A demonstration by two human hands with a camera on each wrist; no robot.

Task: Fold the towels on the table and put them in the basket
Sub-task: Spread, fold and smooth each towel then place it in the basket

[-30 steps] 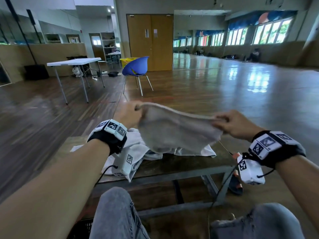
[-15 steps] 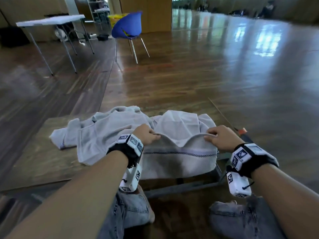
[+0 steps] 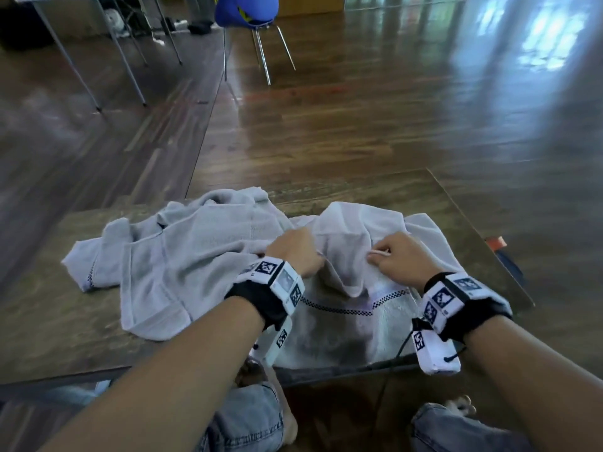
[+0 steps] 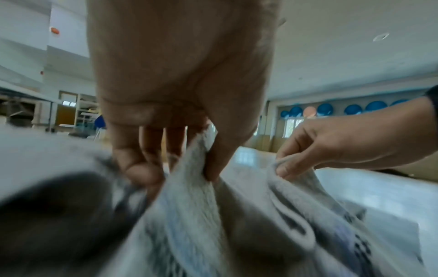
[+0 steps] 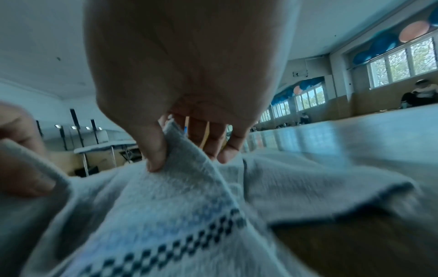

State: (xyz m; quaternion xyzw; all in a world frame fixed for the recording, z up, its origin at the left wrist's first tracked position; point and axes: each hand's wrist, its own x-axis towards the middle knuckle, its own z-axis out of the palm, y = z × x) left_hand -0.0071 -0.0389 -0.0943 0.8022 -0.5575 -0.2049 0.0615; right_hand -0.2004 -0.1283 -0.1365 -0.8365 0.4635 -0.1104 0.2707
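Observation:
A grey towel with a dark checked stripe lies over the near edge of the low wooden table, its lower part hanging down. My left hand pinches its upper edge between thumb and fingers. My right hand pinches the same edge a little to the right, thumb on the cloth. The towel sags in a fold between the two hands. A second grey towel lies crumpled on the table to the left. No basket is in view.
A blue chair stands on the wooden floor beyond the table, with the metal legs of a white folding table at the far left. My knees in jeans are under the table's near edge. An orange-and-dark object lies off the table's right edge.
The towel held up in the air a second ago has come down onto the table. Both hands have moved closer together along its edge, and the head view has tilted downward.

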